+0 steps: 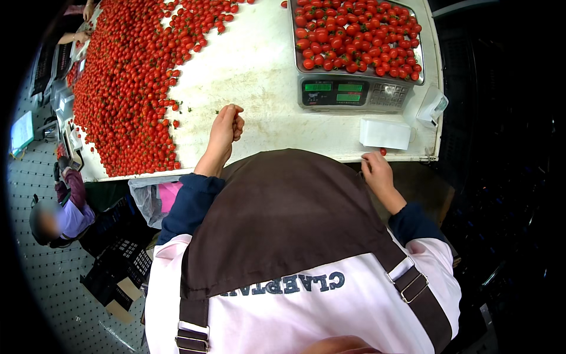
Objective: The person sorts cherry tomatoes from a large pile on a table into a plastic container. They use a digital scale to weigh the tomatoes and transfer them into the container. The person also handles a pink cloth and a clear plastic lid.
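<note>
Over the white tabletop point(208, 146), my left hand point(229, 123) is loosely curled, with no object showing in it. It lies between a wide heap of red cherry tomatoes point(128, 88) and a digital scale point(353, 95). The scale's metal pan point(358, 73) carries a layer of cherry tomatoes point(353, 37), several with green stems. My right hand point(379, 173) is at the table's front edge with bent fingers; its palm side is hidden. Just beyond its fingertips, a single tomato point(383, 151) sits against a white rectangular block point(384, 134), perhaps a stack of paper.
A small white device point(432, 107) stands at the table's right edge. Under the front edge hangs a clear plastic bag point(148, 199) with something pink inside. Black crates point(119, 265) are on the floor. Another person point(66, 212) is at the left, and a person's hands point(82, 36) reach the heap's far side.
</note>
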Demonstrator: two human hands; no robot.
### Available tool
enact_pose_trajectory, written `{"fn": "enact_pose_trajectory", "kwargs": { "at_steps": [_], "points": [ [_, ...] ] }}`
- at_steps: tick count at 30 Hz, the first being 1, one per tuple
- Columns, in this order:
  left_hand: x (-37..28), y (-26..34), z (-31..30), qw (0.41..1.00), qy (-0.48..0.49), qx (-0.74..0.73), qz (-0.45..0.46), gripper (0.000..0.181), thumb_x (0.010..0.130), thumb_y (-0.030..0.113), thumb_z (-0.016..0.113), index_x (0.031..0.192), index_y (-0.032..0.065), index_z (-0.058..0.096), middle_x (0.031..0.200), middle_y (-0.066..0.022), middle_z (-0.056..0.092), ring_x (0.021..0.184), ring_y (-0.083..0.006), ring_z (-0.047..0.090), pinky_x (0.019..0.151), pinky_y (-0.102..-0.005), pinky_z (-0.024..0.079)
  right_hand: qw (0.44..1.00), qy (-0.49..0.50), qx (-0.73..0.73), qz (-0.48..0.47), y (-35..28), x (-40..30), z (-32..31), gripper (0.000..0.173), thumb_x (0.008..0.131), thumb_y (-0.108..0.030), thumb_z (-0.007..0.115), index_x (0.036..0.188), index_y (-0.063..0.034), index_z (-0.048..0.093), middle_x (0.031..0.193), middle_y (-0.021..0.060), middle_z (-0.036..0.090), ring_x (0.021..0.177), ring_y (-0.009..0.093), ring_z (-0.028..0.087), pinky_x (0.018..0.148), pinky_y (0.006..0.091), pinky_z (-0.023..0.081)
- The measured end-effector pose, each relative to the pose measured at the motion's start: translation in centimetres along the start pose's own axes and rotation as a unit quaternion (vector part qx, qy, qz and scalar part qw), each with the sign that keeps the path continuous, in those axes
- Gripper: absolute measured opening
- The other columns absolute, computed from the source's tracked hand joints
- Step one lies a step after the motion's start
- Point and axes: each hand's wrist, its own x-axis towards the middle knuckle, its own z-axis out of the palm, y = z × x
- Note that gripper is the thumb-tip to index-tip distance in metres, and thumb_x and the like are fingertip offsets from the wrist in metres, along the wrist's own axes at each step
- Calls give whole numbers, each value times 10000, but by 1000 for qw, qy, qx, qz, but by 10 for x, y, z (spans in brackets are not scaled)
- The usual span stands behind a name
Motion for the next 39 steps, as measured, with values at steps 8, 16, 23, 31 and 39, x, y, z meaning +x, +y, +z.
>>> {"fn": "enact_pose_trajectory", "kwargs": {
  "at_steps": [8,16,23,31,39],
  "points": [
    [-6,-38,-33,999,29,-16,-42,169,998,220,475,995,94,586,740,7,546,628,-83,476,586,-242,399,984,67,-155,58,34,-11,16,279,817,-77,683,1078,-5,614,1135,180,552,1084,388,519,927,464,452],
    [-8,-44,-30,999,23,-10,-41,159,990,214,496,1006,89,593,767,5,563,662,-87,506,623,-242,426,986,79,-111,98,65,-16,28,234,865,-48,649,1097,-29,641,1074,172,573,1022,377,552,885,450,463],
    [-6,-45,-29,998,2,-39,-59,142,1018,203,504,1057,93,585,800,3,584,686,-83,521,640,-240,439,982,163,64,-73,-46,25,-18,215,847,34,656,1056,-10,640,1019,165,579,943,353,576,829,410,476],
    [-1,-15,-6,999,-31,0,-44,147,1016,220,524,1062,92,583,838,7,602,701,-75,526,673,-236,447,949,257,6,-183,-75,228,-44,468,819,-142,763,1232,-30,574,1263,198,491,1161,373,499,988,437,423],
    [-4,-19,-12,998,-7,-39,-57,116,996,208,541,1037,109,586,826,5,609,685,-74,521,661,-242,446,947,187,-176,-191,-73,286,-31,563,833,-422,716,1333,-195,593,1371,178,494,1219,393,470,951,560,425]
  ]
}}
